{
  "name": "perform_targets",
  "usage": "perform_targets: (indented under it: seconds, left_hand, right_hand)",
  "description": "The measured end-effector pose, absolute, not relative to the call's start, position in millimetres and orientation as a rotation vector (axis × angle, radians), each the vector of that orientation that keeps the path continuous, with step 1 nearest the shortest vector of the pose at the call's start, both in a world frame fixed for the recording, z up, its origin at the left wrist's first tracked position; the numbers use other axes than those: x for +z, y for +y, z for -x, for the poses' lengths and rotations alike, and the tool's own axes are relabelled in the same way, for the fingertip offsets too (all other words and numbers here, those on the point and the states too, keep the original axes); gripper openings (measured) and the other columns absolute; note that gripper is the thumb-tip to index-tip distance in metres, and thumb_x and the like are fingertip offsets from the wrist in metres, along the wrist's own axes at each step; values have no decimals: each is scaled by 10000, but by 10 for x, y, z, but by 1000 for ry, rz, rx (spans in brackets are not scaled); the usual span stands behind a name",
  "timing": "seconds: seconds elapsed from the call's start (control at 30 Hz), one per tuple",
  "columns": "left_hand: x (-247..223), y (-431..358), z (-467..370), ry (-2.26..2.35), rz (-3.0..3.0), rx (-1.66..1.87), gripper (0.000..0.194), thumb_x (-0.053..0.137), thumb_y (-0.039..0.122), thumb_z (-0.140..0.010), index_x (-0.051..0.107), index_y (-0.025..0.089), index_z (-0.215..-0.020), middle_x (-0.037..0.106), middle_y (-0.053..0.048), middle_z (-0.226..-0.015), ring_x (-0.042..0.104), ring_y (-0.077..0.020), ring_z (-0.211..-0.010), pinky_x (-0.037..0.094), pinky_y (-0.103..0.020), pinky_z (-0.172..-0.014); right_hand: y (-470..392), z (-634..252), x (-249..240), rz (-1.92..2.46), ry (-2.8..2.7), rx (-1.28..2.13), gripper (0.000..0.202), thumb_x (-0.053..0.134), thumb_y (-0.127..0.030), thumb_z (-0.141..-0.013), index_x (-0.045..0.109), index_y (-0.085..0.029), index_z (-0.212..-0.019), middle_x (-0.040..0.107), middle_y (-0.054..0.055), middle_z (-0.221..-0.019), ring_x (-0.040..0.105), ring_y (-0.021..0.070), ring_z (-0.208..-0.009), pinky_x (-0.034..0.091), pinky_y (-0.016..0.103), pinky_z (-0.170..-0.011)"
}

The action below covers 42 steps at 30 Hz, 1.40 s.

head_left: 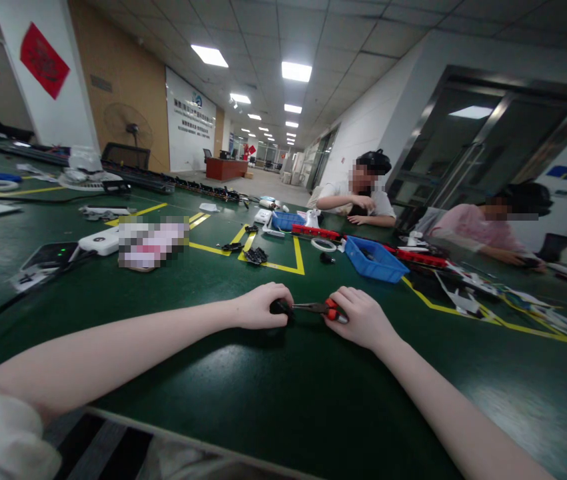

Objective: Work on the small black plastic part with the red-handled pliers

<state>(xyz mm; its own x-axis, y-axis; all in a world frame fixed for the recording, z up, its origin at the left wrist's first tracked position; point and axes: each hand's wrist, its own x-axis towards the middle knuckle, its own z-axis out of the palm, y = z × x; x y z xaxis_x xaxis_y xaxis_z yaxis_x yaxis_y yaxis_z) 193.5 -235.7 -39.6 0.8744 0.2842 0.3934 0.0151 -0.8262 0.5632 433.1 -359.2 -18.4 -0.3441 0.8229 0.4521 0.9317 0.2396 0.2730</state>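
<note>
Near the middle of the green table [203, 380], my left hand [266, 307] is closed around a small black part [281, 307]. Facing it, my right hand [360, 315] grips the red handles of needle-nose pliers [316, 307]. The plier tips point left and meet the black part; whether they clamp it is too small to tell. Beyond my hands, small black parts [256, 256] lie inside a yellow tape outline.
A blue bin [376, 259] stands beyond my right hand, near a roll of tape [324, 245]. To the left are a phone [153, 245] and a white device [99, 241] with cables. Two people sit across the table, at the right.
</note>
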Motion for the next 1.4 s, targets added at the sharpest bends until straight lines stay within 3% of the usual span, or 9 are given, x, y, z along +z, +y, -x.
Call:
perform_targets:
  seconds: [0.3, 0.77, 1.23, 1.4]
  left_hand:
    - [-415, -2341, -1940, 251, -2395, 670, 268, 722, 311, -746, 617, 149, -932, 612, -43, -936, 575, -158, -823, 462, -265, -751]
    - [-433, -2328, -1955, 388, -2383, 666, 301, 755, 354, -698, 606, 154, -867, 557, 5, -797, 503, -129, -701, 387, -232, -613]
    - [-429, -2346, -1958, 451, -2368, 647, 228, 693, 303, -712, 601, 163, -867, 545, 0, -825, 498, -117, -669, 389, -223, -581]
    - [-421, -2353, -1951, 462, -2372, 653, 282, 703, 368, -709, 604, 164, -877, 534, 2, -801, 491, -119, -659, 383, -225, -571]
  right_hand:
    - [-3608, -4383, -173, 1759, -2214, -715, 181, 584, -351, -784, 581, -184, -853, 614, 65, -866, 548, 189, -775, 369, 303, -680]
    - [-3618, -4162, -193, 1825, -2220, -726, 202, 608, -352, -767, 594, -175, -865, 618, 71, -899, 546, 190, -798, 352, 300, -684]
    - [-3600, -4184, -215, 1885, -2184, -747, 206, 599, -374, -769, 577, -182, -841, 611, 66, -874, 541, 185, -771, 344, 298, -680]
    - [-3608, -4188, -206, 1876, -2165, -762, 201, 600, -370, -767, 585, -190, -856, 626, 63, -899, 552, 192, -805, 336, 302, -683]
